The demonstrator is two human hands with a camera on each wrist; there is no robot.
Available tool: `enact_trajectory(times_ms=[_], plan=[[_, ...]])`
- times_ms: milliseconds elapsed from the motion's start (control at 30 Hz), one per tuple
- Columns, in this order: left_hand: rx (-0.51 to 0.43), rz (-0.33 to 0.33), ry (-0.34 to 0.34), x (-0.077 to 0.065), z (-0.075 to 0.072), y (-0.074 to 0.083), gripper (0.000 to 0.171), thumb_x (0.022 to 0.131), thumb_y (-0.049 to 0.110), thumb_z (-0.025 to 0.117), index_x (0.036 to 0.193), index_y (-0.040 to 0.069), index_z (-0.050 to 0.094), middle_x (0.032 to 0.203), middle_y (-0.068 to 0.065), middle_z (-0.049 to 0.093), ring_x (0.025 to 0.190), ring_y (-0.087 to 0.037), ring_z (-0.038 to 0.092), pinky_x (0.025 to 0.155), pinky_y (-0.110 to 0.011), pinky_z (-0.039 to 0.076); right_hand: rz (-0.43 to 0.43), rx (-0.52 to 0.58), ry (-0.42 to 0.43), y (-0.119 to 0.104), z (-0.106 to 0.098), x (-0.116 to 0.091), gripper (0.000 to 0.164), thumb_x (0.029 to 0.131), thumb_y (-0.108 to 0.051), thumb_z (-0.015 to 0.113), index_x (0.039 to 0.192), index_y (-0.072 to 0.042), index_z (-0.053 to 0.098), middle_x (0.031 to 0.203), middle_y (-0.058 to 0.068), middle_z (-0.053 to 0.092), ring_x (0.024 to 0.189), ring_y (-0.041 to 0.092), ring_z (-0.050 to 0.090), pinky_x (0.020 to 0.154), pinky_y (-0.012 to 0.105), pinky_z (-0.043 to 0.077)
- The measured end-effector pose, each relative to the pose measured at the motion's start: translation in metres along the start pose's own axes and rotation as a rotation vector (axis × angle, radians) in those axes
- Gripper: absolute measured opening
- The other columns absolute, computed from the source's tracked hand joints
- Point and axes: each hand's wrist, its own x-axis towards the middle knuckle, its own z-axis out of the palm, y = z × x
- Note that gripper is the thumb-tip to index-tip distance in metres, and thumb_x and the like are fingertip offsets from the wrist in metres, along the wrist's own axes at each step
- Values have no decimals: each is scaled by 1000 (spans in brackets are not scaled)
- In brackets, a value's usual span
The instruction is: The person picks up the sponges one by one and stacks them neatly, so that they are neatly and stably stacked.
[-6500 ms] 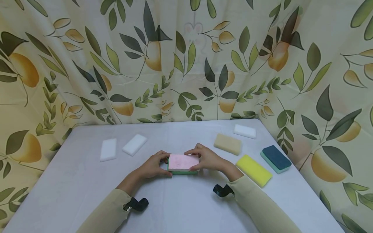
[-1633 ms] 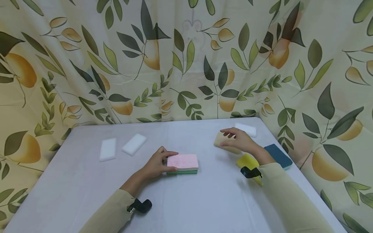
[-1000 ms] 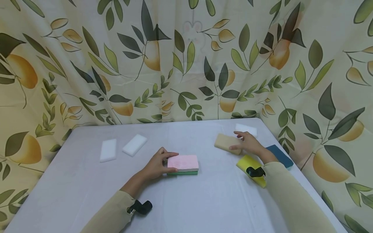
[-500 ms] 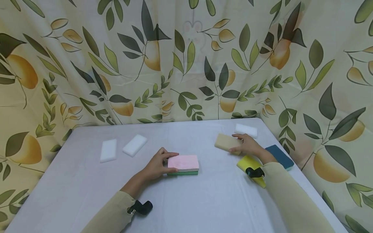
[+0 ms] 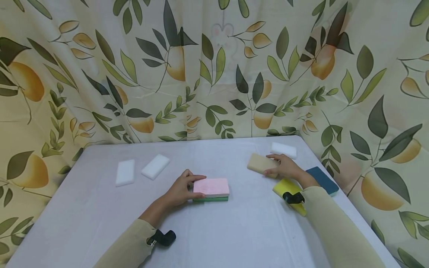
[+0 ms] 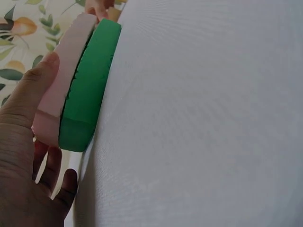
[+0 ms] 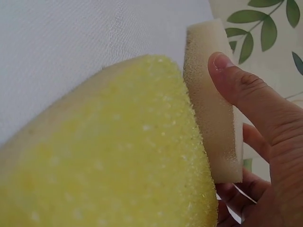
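A pink sponge lies flat on a green sponge near the table's middle; their long sides line up. My left hand holds the pink one at its left end, thumb on the near side and index finger at the far edge. In the left wrist view the thumb presses the side of the pink layer, above the green layer. Farther right, my right hand pinches the right end of a beige sponge, which lies on the table. The right wrist view shows the thumb against its side.
Beneath the right wrist lies a yellow sponge, partly covered by the wrist camera. A dark blue sponge is by the right table edge, and a white sponge at the back right. Two more white sponges, one upright and one slanted, lie left.
My right hand has let go of the pink sponge, moved right and back, and now grips the beige sponge. My left hand stays at the pink sponge's left end.
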Motion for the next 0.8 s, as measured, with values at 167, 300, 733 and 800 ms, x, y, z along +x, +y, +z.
enact_trajectory(times_ms=[167, 300, 733, 800], plan=[[-8, -9, -5, 0, -1, 2, 66, 71, 37, 89, 131, 23, 65, 94, 0, 42, 88, -16, 43, 72, -26, 36, -6, 12, 3, 1, 0, 0, 85, 79, -42, 82, 145, -2, 46, 144, 31, 39, 126, 44, 42, 102, 60, 35], [-12, -12, -8, 1, -2, 3, 66, 71, 36, 89, 131, 23, 65, 94, -2, 42, 88, -16, 42, 71, -27, 35, 5, 20, -2, 1, 0, 0, 85, 78, -42, 82, 145, -2, 46, 144, 31, 39, 127, 44, 41, 103, 60, 35], [11, 0, -6, 1, -2, 2, 67, 69, 35, 90, 130, 21, 66, 93, -1, 42, 85, -15, 41, 72, -25, 35, -2, -11, 1, -8, 2, 4, 83, 80, -45, 79, 145, -5, 46, 145, 29, 39, 128, 45, 41, 103, 62, 35], [13, 2, -5, 1, -2, 1, 67, 69, 35, 90, 130, 21, 66, 93, -1, 42, 85, -15, 41, 72, -25, 35, -11, -13, 6, -10, 3, 5, 83, 80, -45, 79, 145, -5, 47, 144, 29, 40, 127, 44, 42, 102, 61, 35]])
